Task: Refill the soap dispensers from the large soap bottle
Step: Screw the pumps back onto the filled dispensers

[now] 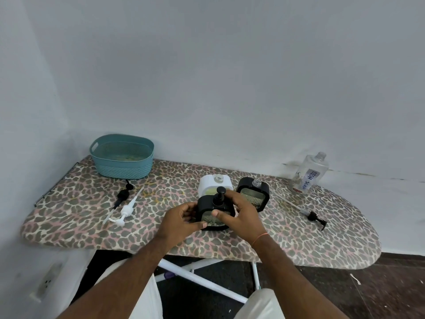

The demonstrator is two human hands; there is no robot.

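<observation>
Ironing board, upright black dispenser, both hands gripping

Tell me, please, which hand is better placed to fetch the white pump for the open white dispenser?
Probably the left hand: the white pump lies on its side of the board, while the right hand is farther off, gripping the black dispenser. The white dispenser stands uncapped.

Evenly lit, soft and diffuse, moderately bright with a cool bluish cast on the wall. No hard shadows; only faint soft shading under the basket and beneath the hands. Darker below the worktop. Strong wide-angle bending toward the edges, curving the worktop's outline. Slightly soft overall, compression smear on the wall, mild blur at the near forearms.
</observation>
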